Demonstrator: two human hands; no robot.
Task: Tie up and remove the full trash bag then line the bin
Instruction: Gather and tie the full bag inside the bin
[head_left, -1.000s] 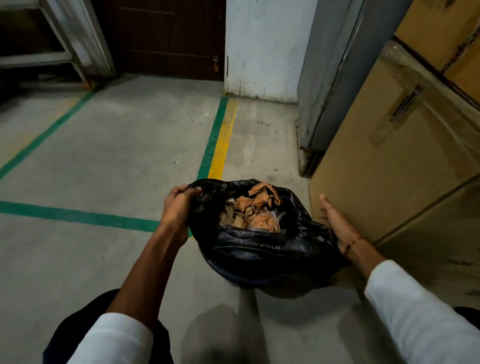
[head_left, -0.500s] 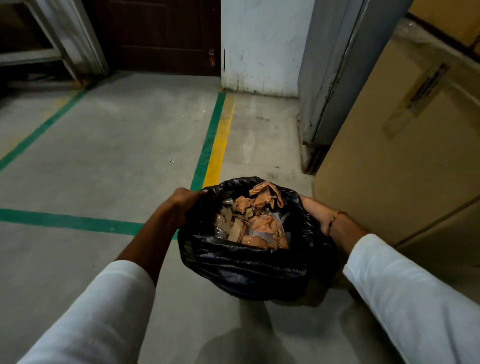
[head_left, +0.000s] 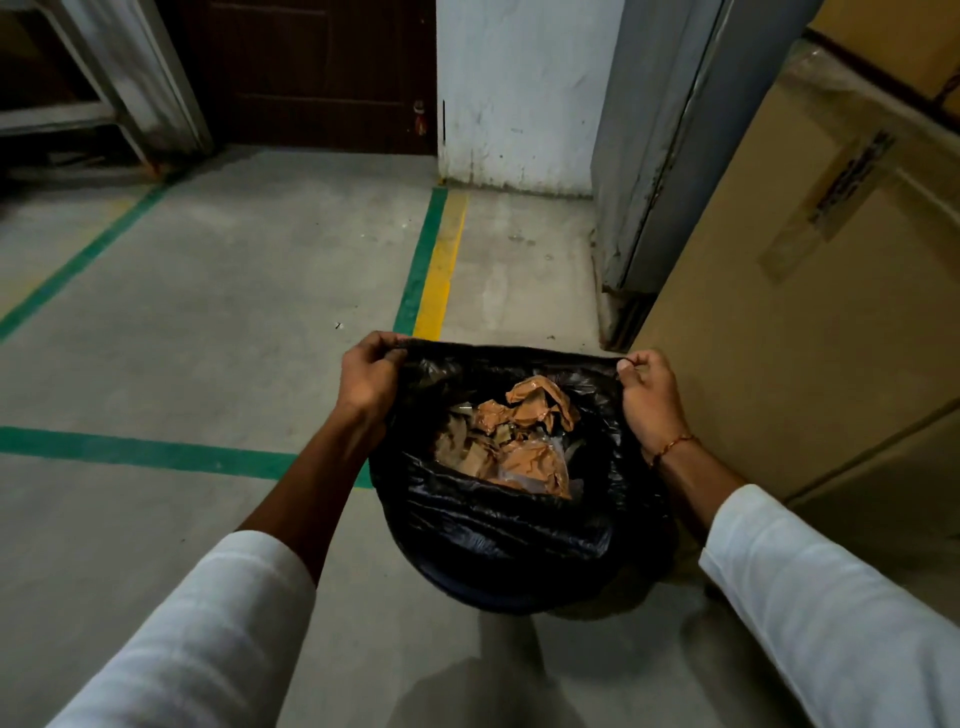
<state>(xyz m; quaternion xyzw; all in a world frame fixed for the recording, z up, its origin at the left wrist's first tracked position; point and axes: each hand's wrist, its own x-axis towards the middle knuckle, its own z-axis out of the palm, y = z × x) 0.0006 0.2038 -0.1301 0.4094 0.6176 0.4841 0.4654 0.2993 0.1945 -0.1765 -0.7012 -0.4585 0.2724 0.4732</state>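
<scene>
Where the right hand (head_left: 648, 400) lay flat and open beside the bag (head_left: 498, 530) a second ago, touching nothing of it, it now pinches the right end of the bag's far rim, fingers curled. The left hand (head_left: 366, 375) has kept its grip on the left end of that rim, fingers curled round the plastic. Between the two hands the far rim is now pulled up and drawn into a taut line, where earlier it sagged loosely around the opening. The bag sits on the concrete floor (head_left: 218, 312), just beside a large carton (head_left: 810, 291) on its right, its mouth open and crumpled brown paper (head_left: 519, 431) showing inside. Both white sleeves (head_left: 831, 613) reach further into view than before. A bracelet (head_left: 675, 444) circles the right wrist.
</scene>
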